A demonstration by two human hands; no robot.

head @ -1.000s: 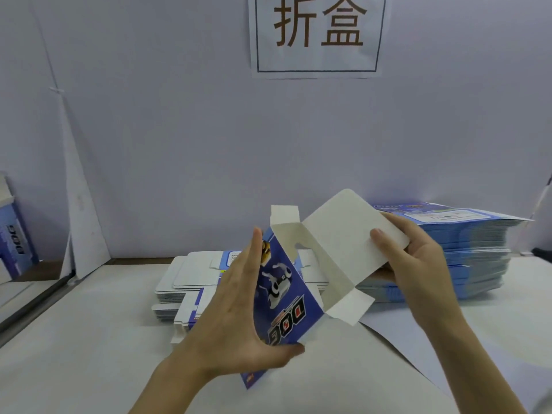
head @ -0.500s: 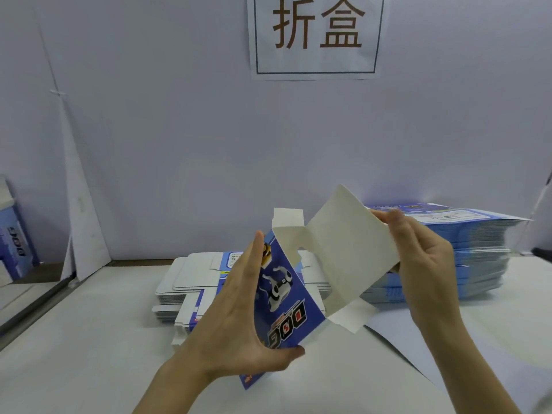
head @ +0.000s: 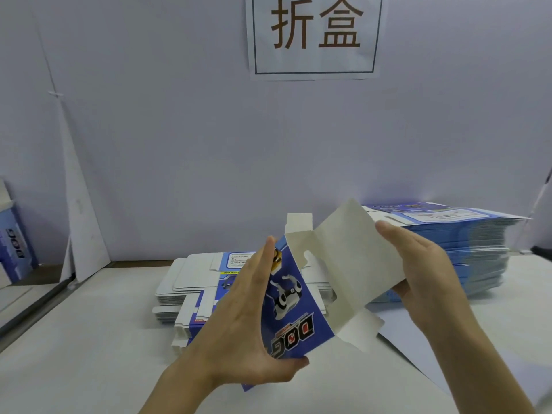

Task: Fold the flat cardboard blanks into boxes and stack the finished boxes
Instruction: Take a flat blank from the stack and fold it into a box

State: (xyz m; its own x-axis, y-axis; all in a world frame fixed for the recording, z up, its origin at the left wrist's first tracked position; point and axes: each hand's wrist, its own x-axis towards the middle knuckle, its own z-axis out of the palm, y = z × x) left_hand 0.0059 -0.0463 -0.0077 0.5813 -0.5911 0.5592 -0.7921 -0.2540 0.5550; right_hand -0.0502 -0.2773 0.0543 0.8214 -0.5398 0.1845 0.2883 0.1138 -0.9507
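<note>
L hand [head: 248, 330] pinches the half-open box blank [head: 294, 306] by its blue side, R hand [head: 427, 279] grips the white flap [head: 352, 264], above the counter [head: 89, 339]. Looks light, thin, creases easily; hold near folds.

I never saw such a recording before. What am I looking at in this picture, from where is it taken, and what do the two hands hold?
There is no machine here: a person works with two bare hands, and one camera worn on the head looks forward and down at them. The left hand grips the blue printed side of a half-folded box; the right hand pinches its white panel, which stands open. On the white table lie two stacks of flat blanks: a low stack behind the hands and a taller stack at the right. A paper sign hangs on the wall, and a blue box stands at the far left.
</note>
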